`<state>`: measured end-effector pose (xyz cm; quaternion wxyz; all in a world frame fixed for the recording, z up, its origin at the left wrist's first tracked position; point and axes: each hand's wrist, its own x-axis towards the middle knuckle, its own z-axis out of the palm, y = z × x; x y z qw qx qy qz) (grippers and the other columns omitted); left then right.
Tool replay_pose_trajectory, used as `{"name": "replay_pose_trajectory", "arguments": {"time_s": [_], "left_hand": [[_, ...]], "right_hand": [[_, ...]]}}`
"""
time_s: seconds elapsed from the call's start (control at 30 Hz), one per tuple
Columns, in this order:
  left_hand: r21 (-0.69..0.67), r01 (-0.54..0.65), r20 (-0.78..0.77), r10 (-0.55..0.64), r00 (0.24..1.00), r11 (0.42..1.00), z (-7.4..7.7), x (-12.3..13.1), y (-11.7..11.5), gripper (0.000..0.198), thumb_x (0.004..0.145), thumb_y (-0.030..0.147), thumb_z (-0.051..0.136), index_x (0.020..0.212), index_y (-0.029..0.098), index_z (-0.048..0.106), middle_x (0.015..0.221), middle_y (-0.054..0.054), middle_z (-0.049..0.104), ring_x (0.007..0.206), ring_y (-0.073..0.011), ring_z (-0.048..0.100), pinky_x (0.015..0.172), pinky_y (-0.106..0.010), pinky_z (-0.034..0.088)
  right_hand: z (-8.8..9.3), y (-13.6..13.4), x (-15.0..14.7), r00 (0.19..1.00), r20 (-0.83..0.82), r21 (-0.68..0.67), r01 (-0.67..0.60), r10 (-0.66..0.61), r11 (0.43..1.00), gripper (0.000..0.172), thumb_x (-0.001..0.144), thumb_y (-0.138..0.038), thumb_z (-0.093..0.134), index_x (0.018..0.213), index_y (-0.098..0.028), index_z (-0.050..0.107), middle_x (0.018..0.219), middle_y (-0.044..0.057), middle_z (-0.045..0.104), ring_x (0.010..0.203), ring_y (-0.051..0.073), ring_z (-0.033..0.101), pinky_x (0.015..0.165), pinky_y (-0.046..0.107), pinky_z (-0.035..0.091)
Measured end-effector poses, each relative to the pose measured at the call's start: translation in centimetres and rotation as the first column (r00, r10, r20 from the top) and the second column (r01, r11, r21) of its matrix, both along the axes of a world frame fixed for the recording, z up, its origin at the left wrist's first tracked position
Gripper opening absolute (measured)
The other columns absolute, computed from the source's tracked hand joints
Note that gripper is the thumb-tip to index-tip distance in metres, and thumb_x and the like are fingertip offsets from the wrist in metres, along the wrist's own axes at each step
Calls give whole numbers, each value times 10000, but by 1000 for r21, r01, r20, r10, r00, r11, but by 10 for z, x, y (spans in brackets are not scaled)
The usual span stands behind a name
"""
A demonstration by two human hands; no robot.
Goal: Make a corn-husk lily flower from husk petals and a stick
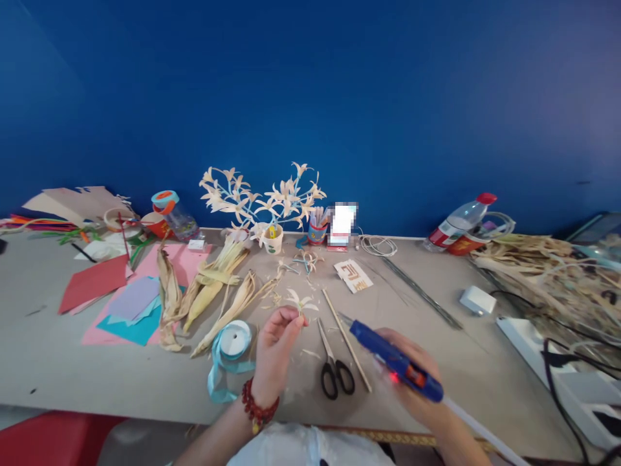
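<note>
My left hand (280,346) pinches a small cream corn-husk flower (301,301) by its base, petals spread upward. In my right hand (412,369) is a blue hot glue gun (392,356), its nozzle pointing left toward the flower but apart from it. A red light glows on the gun, and a white glue stick (478,427) runs out of its back end. Between the hands lie black-handled scissors (334,372) and a thin pale stick (347,340). A roll of light-blue ribbon (235,340) sits left of my left wrist, partly unwound.
Finished husk flowers (264,197) stand in a paper cup (272,241) at the back. Dried corn husks (213,291) and coloured paper (136,310) cover the left. On the right are wires (422,291), a bottle (458,223), a power strip (528,349) and dark cables.
</note>
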<state>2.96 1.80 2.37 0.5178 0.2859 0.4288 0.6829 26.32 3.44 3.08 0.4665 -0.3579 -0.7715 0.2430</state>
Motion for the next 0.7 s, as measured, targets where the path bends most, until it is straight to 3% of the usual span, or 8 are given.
{"name": "replay_pose_trajectory", "arguments": {"time_s": [0.03, 0.17, 0.7], "left_hand": [[-5, -5, -14, 5, 1000, 1000, 1, 2, 0, 148, 781, 284, 733, 779, 177, 632, 777, -7, 619, 758, -137, 586, 767, -264, 462], [-4, -27, -65, 27, 998, 1000, 2, 6, -1, 155, 770, 293, 740, 775, 182, 632, 819, -6, 612, 760, -136, 585, 743, -252, 464], [28, -46, -116, 49, 992, 999, 4, 7, -4, 150, 782, 303, 727, 776, 190, 629, 846, -12, 607, 755, -143, 591, 736, -257, 483]], "right_hand": [[7, -6, -9, 999, -15, 81, -33, 35, 996, 187, 845, -271, 601, 1030, -270, 571, 840, 72, 712, 753, 258, 708, 644, 336, 570], [23, -9, -33, 990, 104, 154, -112, 97, 982, 252, 827, -218, 561, 1076, -242, 532, 863, 82, 698, 759, 233, 709, 651, 300, 568], [26, -3, -47, 980, 179, 175, -122, 91, 977, 96, 798, -201, 538, 875, -236, 492, 713, 45, 621, 596, 181, 634, 535, 238, 489]]}}
